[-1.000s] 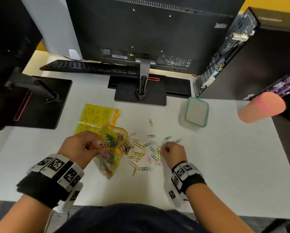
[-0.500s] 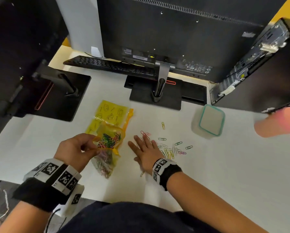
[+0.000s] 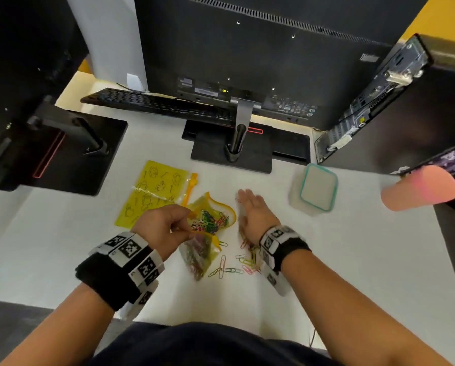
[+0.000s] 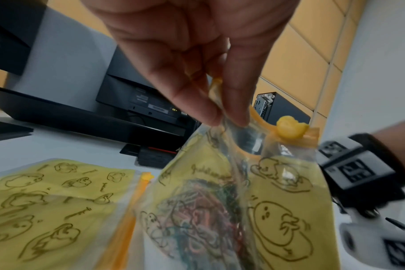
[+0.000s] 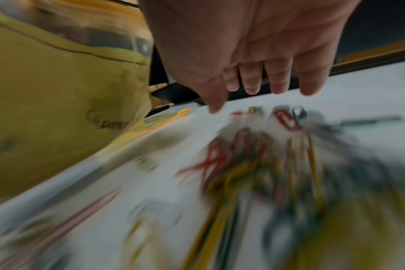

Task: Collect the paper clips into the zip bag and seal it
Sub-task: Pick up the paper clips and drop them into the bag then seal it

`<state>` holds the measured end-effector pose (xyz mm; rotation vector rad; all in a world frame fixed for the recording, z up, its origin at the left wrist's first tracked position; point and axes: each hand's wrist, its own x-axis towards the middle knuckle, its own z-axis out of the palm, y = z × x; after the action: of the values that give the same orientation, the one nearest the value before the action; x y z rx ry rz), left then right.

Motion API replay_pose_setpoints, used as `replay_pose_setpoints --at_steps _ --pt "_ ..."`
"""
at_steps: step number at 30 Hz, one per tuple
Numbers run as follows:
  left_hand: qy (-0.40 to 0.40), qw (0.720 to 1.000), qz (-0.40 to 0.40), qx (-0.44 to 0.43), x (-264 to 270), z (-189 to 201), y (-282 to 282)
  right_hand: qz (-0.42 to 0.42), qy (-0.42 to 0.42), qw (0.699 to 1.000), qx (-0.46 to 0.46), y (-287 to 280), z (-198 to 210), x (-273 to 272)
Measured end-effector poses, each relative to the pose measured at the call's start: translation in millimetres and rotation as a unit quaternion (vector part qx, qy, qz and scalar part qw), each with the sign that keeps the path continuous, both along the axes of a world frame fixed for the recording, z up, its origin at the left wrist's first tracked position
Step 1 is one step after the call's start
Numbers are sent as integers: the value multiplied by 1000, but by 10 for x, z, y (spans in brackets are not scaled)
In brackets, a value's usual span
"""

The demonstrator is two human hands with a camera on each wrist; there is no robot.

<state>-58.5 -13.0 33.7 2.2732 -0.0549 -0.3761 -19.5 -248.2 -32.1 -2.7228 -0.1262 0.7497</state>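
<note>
Nearest the person, loose paper clips (image 3: 230, 269) lie in a small cluster on the white desk (image 3: 353, 260), just below the right wrist; blurred in the right wrist view. So collecting is partly done, roughly halfway by the look of it. Zip bag (image 3: 204, 239) sits just left of them and already holds a good pile of clips. Mouth gapes wide, zip not run, so sealing is left too.

Bag's long axis runs near-far, closed bottom toward the person, mouth pointing away and up.

Left hand (image 3: 163, 228) pinches the bag's orange rim btwn thumb and fingers (image 4: 237, 102), holding it open. Right hand (image 3: 252, 215) is flat, fingers straight, grasping nothing, palm down beside the bag's mouth.

Farther back-left, a second yellow zip bag (image 3: 152, 191) lies flat.
</note>
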Motion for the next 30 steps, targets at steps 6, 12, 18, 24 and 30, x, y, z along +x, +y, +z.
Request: replay_pose_setpoints --at_steps 6,12,18,24,30 --pt "16 999 11 32 141 -73 -25 63 68 995 -22 189 0 132" --pt "14 997 60 36 128 -89 51 198 45 979 -37 293 -149 -515" --pt "13 998 36 54 144 -49 -40 253 -54 966 -15 34 -153 -835" --pt "-14 998 7 62 140 30 -200 180 -74 981 -2 -8 -208 -793" --pt "1 993 -36 114 163 36 -254 -89 -57 991 80 -107 2 -585"
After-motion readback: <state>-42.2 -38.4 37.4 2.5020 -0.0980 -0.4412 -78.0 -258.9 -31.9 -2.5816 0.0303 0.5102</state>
